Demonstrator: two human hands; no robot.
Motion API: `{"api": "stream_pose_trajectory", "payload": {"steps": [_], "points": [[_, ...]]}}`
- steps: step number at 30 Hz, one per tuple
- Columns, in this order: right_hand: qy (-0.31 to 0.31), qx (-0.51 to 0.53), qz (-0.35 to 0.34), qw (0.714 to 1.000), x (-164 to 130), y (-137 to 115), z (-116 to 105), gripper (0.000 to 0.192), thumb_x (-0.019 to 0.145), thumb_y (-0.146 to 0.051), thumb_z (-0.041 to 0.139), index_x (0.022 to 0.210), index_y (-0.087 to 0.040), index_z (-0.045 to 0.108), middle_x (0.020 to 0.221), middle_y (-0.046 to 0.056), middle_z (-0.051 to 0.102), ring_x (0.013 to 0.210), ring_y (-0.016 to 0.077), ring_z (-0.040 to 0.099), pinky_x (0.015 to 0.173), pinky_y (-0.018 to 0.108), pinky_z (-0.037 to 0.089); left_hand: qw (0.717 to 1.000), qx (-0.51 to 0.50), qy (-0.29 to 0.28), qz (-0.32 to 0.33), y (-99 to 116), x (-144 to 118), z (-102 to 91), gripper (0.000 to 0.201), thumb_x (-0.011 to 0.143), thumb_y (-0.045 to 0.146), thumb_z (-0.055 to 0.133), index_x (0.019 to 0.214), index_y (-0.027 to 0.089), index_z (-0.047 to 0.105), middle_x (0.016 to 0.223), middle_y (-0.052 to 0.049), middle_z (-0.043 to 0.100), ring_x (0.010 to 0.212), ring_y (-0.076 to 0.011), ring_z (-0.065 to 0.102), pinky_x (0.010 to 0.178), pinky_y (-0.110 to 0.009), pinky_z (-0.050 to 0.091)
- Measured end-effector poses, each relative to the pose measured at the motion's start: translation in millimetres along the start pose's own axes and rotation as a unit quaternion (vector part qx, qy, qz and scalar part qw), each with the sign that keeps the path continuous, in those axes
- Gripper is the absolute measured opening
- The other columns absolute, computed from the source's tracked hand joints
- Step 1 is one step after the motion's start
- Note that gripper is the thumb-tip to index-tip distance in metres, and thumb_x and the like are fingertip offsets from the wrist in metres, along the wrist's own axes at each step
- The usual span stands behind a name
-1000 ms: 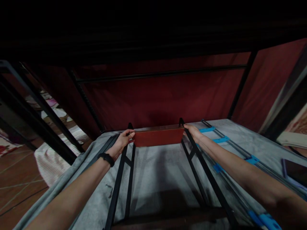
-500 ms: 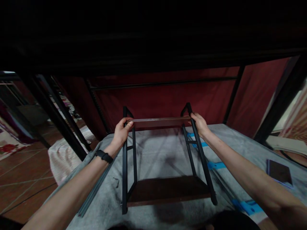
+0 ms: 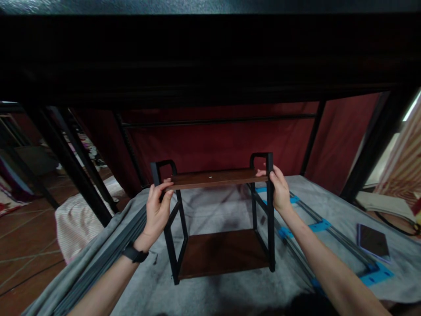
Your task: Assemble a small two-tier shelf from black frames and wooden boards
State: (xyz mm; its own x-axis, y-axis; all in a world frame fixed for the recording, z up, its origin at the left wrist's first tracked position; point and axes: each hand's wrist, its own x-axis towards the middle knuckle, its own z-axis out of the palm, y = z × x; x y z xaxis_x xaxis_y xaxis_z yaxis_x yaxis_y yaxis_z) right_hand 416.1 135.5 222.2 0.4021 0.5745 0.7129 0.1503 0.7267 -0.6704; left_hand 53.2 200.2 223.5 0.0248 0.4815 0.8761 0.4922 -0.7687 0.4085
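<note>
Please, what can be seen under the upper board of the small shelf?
Under the upper board is the lower board, with grey cloth visible behind it. Cloth beneath the lower board is covered.

Grey cloth-covered surface (image 3: 144, 281) like a bed, brown-boarded black rack (image 3: 223, 248) upright in the middle, its feet on or just above the cloth, long grey rods (image 3: 123, 240) bundled at left, grey-barred frame with blue connectors (image 3: 319, 226) lying at right, dark-screened device (image 3: 373, 241) flat farther right.
</note>
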Motion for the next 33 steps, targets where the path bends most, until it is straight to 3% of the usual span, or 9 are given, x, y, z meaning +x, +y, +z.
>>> {"api": "stream_pose_trajectory", "payload": {"steps": [10,17,23,26,30,33], "points": [[0.07,0.027,-0.067,0.995,-20,-1,2,0.022,0.094,-0.04,0.043,0.103,-0.022,0.051,0.077,0.0,0.067,0.092,0.0193,0.065,0.105,0.048,0.039,0.996,0.026,0.025,0.082,8,-29,-7.9,0.019,0.092,0.025,0.052,0.11,0.023,0.06,0.12,-0.006,0.062,0.119,-0.0234,0.054,0.11,-0.045,0.033],[0.079,0.006,-0.064,0.995,-34,5,-8,0.025,0.096,-0.045,0.039,0.101,-0.022,0.049,0.079,0.0,0.066,0.094,0.0199,0.063,0.104,0.048,0.038,0.993,0.03,0.006,0.113,9,-51,-5.8,0.02,0.092,0.02,0.052,0.111,0.022,0.059,0.121,-0.008,0.057,0.12,-0.0246,0.053,0.108,-0.047,0.038],[0.091,-0.062,-0.035,0.993,-36,8,-12,0.033,0.097,-0.05,0.036,0.106,-0.022,0.051,0.086,0.002,0.065,0.099,0.0195,0.059,0.104,0.043,0.035,0.995,0.05,-0.05,0.076,8,-50,-3.0,0.025,0.094,0.027,0.047,0.116,0.02,0.058,0.124,-0.01,0.053,0.122,-0.0251,0.049,0.109,-0.044,0.037],[0.069,-0.081,-0.018,0.994,-37,7,-5,0.035,0.097,-0.05,0.034,0.107,-0.022,0.051,0.091,0.003,0.065,0.101,0.0192,0.058,0.104,0.041,0.035,0.996,0.039,-0.04,0.068,4,-48,-8.0,0.025,0.095,0.028,0.047,0.116,0.021,0.058,0.125,-0.009,0.052,0.123,-0.0248,0.048,0.11,-0.045,0.035],[0.011,-0.108,0.005,0.994,-39,7,10,0.037,0.096,-0.051,0.036,0.113,-0.022,0.052,0.113,0.007,0.064,0.113,0.02,0.055,0.104,0.04,0.036,0.998,0.047,-0.022,0.031,-4,-44,-21.3,0.028,0.096,0.033,0.046,0.119,0.021,0.057,0.13,-0.01,0.05,0.126,-0.0255,0.046,0.111,-0.046,0.033],[0.0,-0.133,0.016,0.991,-43,10,15,0.039,0.095,-0.051,0.039,0.118,-0.023,0.052,0.124,0.008,0.06,0.118,0.0215,0.053,0.105,0.04,0.036,0.998,0.048,-0.026,0.003,-7,-44,-28.3,0.035,0.096,0.034,0.045,0.128,0.021,0.054,0.132,-0.011,0.051,0.127,-0.0256,0.045,0.111,-0.046,0.033]]}}
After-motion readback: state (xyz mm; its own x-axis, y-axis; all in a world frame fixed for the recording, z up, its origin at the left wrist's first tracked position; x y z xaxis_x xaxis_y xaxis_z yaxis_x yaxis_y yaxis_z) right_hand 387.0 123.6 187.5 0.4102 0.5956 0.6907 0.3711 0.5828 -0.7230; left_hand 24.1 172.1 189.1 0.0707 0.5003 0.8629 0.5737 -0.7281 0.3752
